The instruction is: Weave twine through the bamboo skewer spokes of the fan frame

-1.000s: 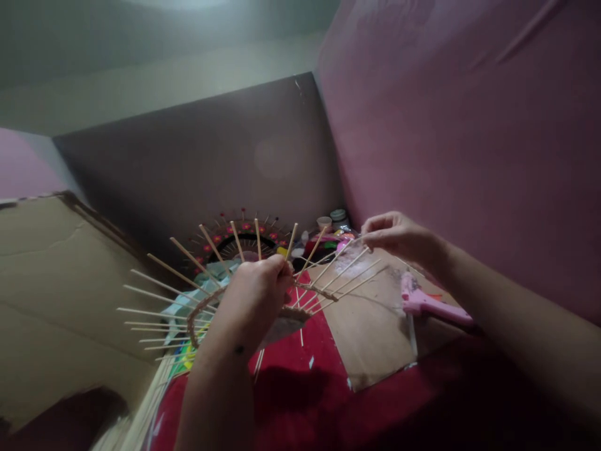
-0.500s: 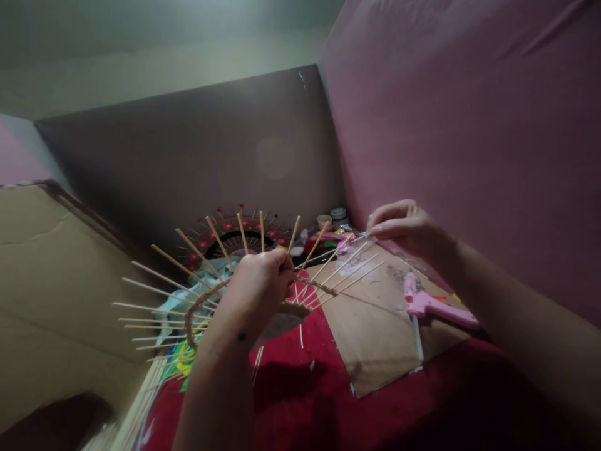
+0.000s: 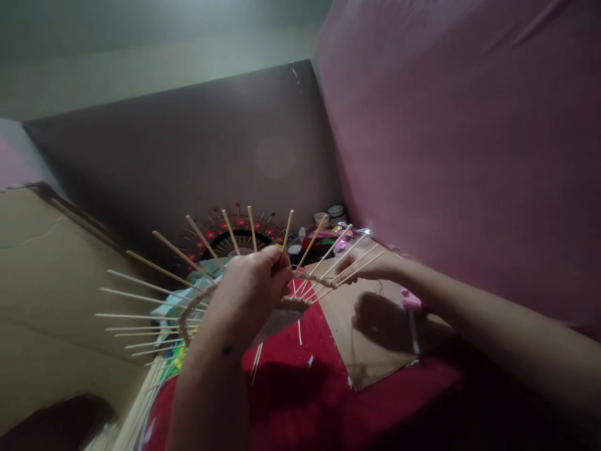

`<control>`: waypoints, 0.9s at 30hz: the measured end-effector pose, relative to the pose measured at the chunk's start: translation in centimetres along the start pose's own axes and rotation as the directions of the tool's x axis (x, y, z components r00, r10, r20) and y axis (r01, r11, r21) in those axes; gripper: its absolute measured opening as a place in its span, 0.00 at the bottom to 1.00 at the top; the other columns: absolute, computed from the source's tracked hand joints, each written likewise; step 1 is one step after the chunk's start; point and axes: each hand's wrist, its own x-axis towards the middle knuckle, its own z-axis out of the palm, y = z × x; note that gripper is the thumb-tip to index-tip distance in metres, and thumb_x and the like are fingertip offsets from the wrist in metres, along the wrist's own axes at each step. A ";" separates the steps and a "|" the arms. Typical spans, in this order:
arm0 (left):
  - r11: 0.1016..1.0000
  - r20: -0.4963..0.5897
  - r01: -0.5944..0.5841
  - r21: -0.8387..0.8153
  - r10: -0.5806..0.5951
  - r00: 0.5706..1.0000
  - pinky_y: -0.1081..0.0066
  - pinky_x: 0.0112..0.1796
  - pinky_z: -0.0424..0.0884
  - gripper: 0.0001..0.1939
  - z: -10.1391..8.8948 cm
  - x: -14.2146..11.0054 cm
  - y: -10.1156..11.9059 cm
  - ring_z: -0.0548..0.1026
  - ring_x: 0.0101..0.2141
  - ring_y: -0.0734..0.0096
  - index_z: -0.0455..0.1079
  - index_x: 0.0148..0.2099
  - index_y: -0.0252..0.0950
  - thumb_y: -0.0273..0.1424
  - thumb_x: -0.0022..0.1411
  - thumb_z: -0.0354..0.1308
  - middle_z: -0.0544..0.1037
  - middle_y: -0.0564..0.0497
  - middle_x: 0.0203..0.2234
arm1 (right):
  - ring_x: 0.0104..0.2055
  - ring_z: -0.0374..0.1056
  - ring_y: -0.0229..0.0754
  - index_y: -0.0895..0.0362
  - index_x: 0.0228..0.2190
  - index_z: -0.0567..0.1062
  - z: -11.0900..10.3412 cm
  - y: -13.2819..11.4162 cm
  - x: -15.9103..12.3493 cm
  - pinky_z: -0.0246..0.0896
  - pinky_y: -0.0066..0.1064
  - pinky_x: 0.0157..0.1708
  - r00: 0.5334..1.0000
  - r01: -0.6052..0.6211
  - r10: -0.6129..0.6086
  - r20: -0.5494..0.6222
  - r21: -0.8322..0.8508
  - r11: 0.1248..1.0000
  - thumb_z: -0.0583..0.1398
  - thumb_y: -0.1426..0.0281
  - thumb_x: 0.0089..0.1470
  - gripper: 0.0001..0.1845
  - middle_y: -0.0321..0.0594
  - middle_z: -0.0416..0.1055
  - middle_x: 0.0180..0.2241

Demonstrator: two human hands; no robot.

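Note:
A curved frame of thin wooden sticks [image 3: 206, 244] fans out in front of me, with a braided twine band [image 3: 184, 316] running across the sticks. My left hand [image 3: 256, 275] is closed on the frame at its upper middle, thumb and fingers pinching the band beside a stick. My right hand [image 3: 361, 263] is at the frame's right end, partly behind the sticks there. Its fingers are curled together around the loose twine, whose strand hardly shows now. Part of the band is hidden by my left hand and forearm.
A pink glue gun [image 3: 412, 300] lies on a brown board [image 3: 347, 338], partly hidden by my right forearm. Red cloth [image 3: 291, 376] covers the surface. Behind are a flower-decorated stick piece [image 3: 239, 222] and a lidded jar [image 3: 336, 214]. Cardboard [image 3: 56, 300] stands left, a pink wall [image 3: 460, 156] right.
My right hand has moved down and left, from beyond the stick tips to behind the right-hand sticks. The twine strand stretched between my hands no longer shows clearly. My left hand keeps its grip.

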 end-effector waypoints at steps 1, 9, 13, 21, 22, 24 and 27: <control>1.000 -0.037 0.007 0.003 -0.007 0.999 0.75 0.23 0.58 0.07 -0.1 0.0 0.0 0.65 0.19 0.77 0.68 0.27 0.36 0.32 0.53 0.52 0.71 0.55 0.16 | 0.22 0.63 0.39 0.57 0.21 0.78 0.1 -0.5 0.0 0.53 0.29 0.19 0.999 -0.007 0.008 0.039 -0.041 0.999 0.65 0.71 0.39 0.02 0.40 0.70 0.19; 0.997 -0.181 0.081 0.000 -0.080 0.980 0.74 0.23 0.59 0.07 -1.8 -1.1 0.0 0.67 0.19 0.75 0.69 0.28 0.36 0.32 0.54 0.53 0.72 0.53 0.17 | 0.54 0.59 0.48 0.50 0.50 0.69 1.1 -3.4 -0.7 0.56 0.37 0.48 0.967 0.246 -0.250 0.044 0.072 0.967 0.64 0.77 0.40 0.33 0.41 0.65 0.52; 0.997 -0.184 0.075 0.026 -0.069 0.981 0.74 0.23 0.59 0.06 -2.0 -1.2 0.0 0.67 0.20 0.75 0.69 0.28 0.37 0.32 0.54 0.53 0.72 0.53 0.18 | 0.47 0.65 0.42 0.51 0.47 0.70 3.1 -2.7 -0.6 0.57 0.37 0.47 0.942 0.180 -0.301 0.148 0.535 0.825 0.62 0.73 0.45 0.25 0.40 0.70 0.45; 0.999 -0.144 0.026 0.033 -0.021 0.989 0.75 0.22 0.58 0.05 -0.8 -0.3 -0.5 0.65 0.18 0.77 0.68 0.28 0.37 0.28 0.54 0.52 0.70 0.55 0.16 | 0.17 0.45 0.27 0.60 0.28 0.74 5.4 -2.0 -0.4 0.36 0.24 0.16 0.990 0.136 -0.118 -0.071 0.650 0.747 0.62 0.68 0.47 0.07 0.28 0.55 0.16; 0.999 -0.145 0.015 0.037 -0.010 0.989 0.75 0.22 0.58 0.05 -0.5 0.0 -0.7 0.65 0.18 0.77 0.68 0.28 0.37 0.28 0.54 0.52 0.71 0.55 0.16 | 0.16 0.44 0.27 0.60 0.27 0.75 5.5 -1.9 -0.4 0.35 0.25 0.16 0.992 0.127 -0.085 -0.096 0.656 0.744 0.62 0.68 0.46 0.07 0.28 0.56 0.16; 1.000 -0.143 -0.010 0.022 0.013 0.990 0.75 0.21 0.59 0.05 0.1 0.5 -1.1 0.67 0.18 0.76 0.69 0.32 0.37 0.27 0.55 0.52 0.71 0.55 0.17 | 0.16 0.45 0.27 0.60 0.28 0.75 5.8 -1.6 -0.3 0.33 0.26 0.15 0.990 0.118 -0.033 -0.140 0.666 0.737 0.63 0.69 0.44 0.07 0.30 0.59 0.16; 0.998 -0.178 -0.056 -0.028 0.050 0.983 0.75 0.24 0.64 0.11 0.5 1.0 -1.5 0.71 0.22 0.74 0.69 0.42 0.37 0.26 0.55 0.52 0.74 0.53 0.21 | 0.15 0.46 0.27 0.61 0.26 0.75 6.2 -1.2 -0.2 0.33 0.26 0.15 0.984 0.128 -0.008 -0.176 0.683 0.719 0.63 0.69 0.43 0.07 0.32 0.62 0.17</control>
